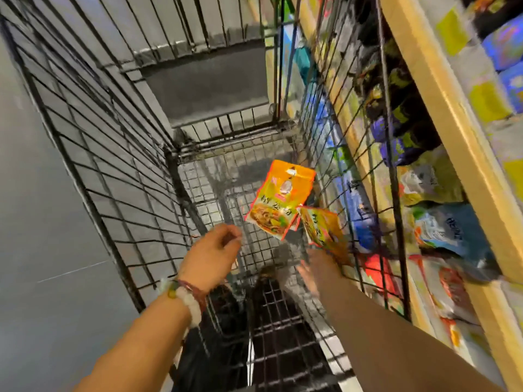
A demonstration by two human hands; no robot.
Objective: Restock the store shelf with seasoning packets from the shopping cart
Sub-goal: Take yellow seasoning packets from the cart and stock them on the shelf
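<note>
The left hand (210,257) reaches down into the black wire shopping cart (119,154) with its fingers loosely curled in, and it holds nothing. There is a band of pale and coloured beads (184,295) on that wrist. The right hand (317,268) is blurry, so how its fingers lie is hard to see, but it seems to grip the bottom end of an orange and yellow seasoning packet with a food picture (324,230). That packet is flat and longer than it is wide, and its long side runs from the hand up and to the left, close to the right wire wall of the cart. A second orange and yellow packet with a hang hole at the top (280,199) sits just beside it, on the left and farther from the person. It leans against the cart's right side, tilted, with its top end pointing up and away and its food picture at the lower end. The two packets meet at a corner. Past the wire wall stands a pale wooden store shelf (441,114) full of bright bags, too blurry to read.
</note>
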